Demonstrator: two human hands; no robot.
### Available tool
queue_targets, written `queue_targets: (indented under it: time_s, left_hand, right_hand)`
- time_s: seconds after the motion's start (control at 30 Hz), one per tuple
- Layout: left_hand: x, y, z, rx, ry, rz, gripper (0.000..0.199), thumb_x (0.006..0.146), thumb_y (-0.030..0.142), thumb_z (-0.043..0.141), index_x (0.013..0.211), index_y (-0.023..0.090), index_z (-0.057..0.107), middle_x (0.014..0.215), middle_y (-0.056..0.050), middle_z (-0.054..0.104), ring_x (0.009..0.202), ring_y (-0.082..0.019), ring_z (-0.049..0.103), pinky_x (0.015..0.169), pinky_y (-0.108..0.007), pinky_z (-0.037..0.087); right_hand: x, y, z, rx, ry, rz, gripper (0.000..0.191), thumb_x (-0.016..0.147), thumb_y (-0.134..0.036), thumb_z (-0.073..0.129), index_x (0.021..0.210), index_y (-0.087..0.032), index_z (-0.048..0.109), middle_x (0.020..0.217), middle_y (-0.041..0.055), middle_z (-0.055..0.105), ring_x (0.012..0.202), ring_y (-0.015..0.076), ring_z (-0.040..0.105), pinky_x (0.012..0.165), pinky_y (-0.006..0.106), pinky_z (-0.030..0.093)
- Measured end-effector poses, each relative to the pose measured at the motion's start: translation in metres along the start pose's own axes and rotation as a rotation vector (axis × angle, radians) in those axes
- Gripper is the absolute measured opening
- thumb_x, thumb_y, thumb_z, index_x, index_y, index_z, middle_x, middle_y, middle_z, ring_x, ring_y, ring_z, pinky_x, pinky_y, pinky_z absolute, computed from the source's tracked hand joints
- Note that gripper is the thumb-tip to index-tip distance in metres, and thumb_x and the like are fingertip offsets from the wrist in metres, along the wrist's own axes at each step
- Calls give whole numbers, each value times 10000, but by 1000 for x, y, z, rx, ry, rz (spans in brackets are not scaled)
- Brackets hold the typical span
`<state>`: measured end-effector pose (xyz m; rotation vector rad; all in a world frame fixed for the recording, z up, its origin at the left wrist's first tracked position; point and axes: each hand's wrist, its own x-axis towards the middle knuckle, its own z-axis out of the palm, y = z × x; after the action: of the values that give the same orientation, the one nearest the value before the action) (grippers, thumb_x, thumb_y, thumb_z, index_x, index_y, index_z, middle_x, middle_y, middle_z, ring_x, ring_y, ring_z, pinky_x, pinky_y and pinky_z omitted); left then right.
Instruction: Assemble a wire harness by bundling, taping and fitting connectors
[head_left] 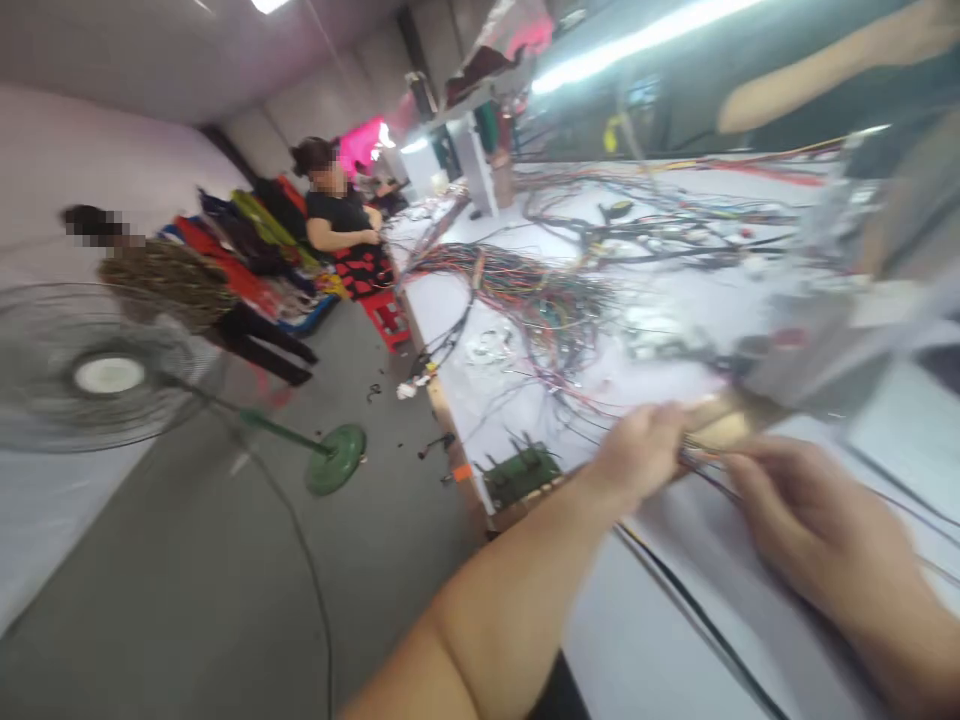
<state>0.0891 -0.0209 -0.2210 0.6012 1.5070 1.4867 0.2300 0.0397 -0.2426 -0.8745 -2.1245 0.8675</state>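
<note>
My left hand point(645, 450) is closed round a thin bundle of wires point(709, 480) over the white table point(637, 620). Just to its right, my right hand point(810, 510) pinches the same bundle, its fingertips close to my left hand. Behind both hands lies a tan, blurred piece point(724, 420) that I cannot make out. A dark cable point(690, 600) runs across the table below my hands. Beyond my left hand, a large tangle of coloured wires point(540, 290) spreads over the table.
A green block with upright pegs point(521, 475) sits at the table's left edge. A standing fan point(109, 375) is on the floor at left. One person point(349, 225) works along the table, another point(172, 285) stands farther left. Another person's arm point(825, 80) reaches in at upper right.
</note>
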Motion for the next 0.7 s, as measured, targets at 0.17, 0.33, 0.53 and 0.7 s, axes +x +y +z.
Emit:
queue_targets:
  time_s: [0.17,0.33,0.53,0.7]
  left_hand:
    - [1,4,0,-150,-54,-13,427,815,591,570,721,181,503,563,46,431,485,-90,420,510,-212,403]
    - [0,7,-2,-89,-39,9,391,851,554,547,746,179,507,551,60,424,434,-62,372,452,-175,343]
    - [1,7,-1,-65,-17,-4,355,888,513,504,767,179,504,489,79,393,342,-44,295,352,-157,215]
    - [2,7,-1,-70,-12,-31,372,855,541,538,765,184,485,463,89,389,312,-45,315,329,-151,213]
  right_hand:
    - [2,-20,-7,63,-111,-135,185,935,-362,477,931,-243,618,860,52,655,771,203,604,673,324,445]
    - [3,-23,-9,29,-70,-104,114,876,-313,570,838,-226,633,734,15,622,649,161,544,600,277,396]
    - [2,-28,-13,-37,-9,-224,141,889,-280,555,843,-236,681,672,-12,600,604,125,531,573,245,354]
    - [4,-26,-8,-122,57,-212,114,845,-221,561,784,-228,657,699,-17,635,623,120,558,571,237,347]
